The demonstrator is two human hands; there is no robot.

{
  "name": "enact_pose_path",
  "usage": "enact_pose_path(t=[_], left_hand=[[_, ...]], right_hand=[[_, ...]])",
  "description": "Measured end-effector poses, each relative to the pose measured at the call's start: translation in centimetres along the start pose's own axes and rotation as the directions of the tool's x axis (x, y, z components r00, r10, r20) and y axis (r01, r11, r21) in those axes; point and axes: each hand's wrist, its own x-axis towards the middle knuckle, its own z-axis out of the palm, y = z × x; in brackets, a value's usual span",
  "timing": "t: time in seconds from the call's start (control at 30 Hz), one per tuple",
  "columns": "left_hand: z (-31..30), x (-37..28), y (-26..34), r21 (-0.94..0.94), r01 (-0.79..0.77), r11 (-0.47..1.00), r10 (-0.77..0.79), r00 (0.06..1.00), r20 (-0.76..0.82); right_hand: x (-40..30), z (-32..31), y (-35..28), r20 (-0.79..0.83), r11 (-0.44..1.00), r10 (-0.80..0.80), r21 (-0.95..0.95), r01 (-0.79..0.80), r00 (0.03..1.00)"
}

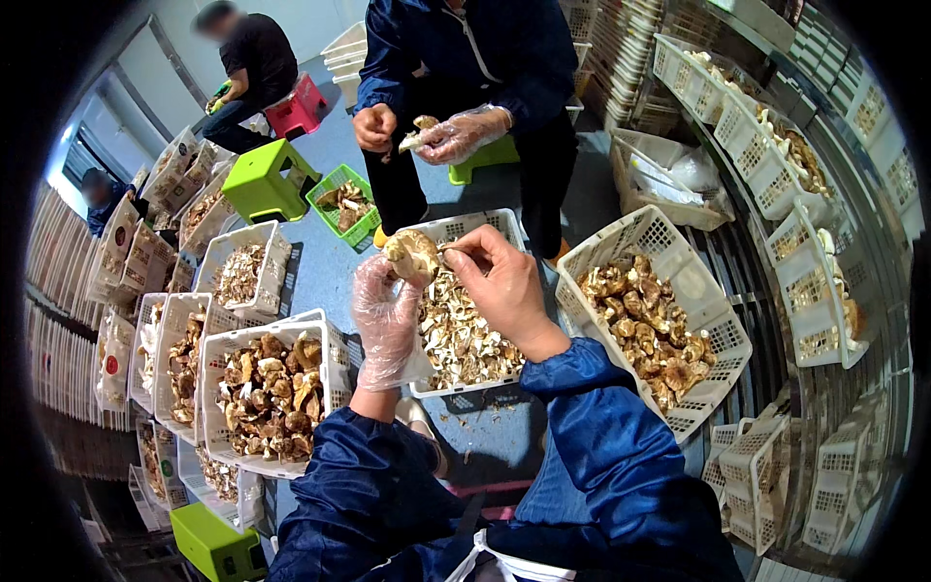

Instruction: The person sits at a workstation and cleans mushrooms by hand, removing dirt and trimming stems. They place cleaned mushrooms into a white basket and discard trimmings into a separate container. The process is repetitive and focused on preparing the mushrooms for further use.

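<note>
My left hand (385,320), in a clear plastic glove, holds up a mushroom (413,254) with a brown cap and pale underside. My bare right hand (498,284) is at the mushroom's right edge, thumb and fingertips pinched together; whether a small piece is between them I cannot tell. Both hands are over a white plastic basket (465,388) of pale mushroom trimmings (465,335). Right of it, a larger white basket (687,273) holds whole brown mushrooms (647,327). Another white basket (265,331) at the left is also filled with mushrooms (273,393).
Opposite me a person (465,51) in blue holds a mushroom piece. Another person (254,65) sits farther back. Green stools (269,178), a small green basket (345,204) and stacked white baskets stand at the left. Mushroom baskets (756,160) sit on a metal rack at the right.
</note>
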Motion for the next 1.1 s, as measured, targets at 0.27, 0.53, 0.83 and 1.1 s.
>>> enact_pose_path(t=[0.27,0.53,0.83,1.1], left_hand=[[-0.1,0.0,2.0,-0.429,0.344,0.835,-0.294,0.938,0.182],[-0.3,0.2,4.3,-0.735,0.485,0.474,-0.390,0.864,0.319],[-2.1,1.3,-1.1,-0.597,0.391,0.700,-0.502,0.865,-0.022],[0.3,1.1,-0.2,-0.452,0.267,0.851,-0.339,0.937,-0.086]], right_hand=[[0.6,-1.0,0.6,-0.024,0.996,0.090,0.003,-0.090,0.996],[0.7,-1.0,1.9,0.034,0.931,0.061,-0.362,-0.045,0.998],[0.9,-0.8,2.1,0.047,0.919,-0.163,-0.357,0.170,0.985],[0.6,0.4,1.9,0.156,0.970,0.133,0.181,-0.161,0.979]])
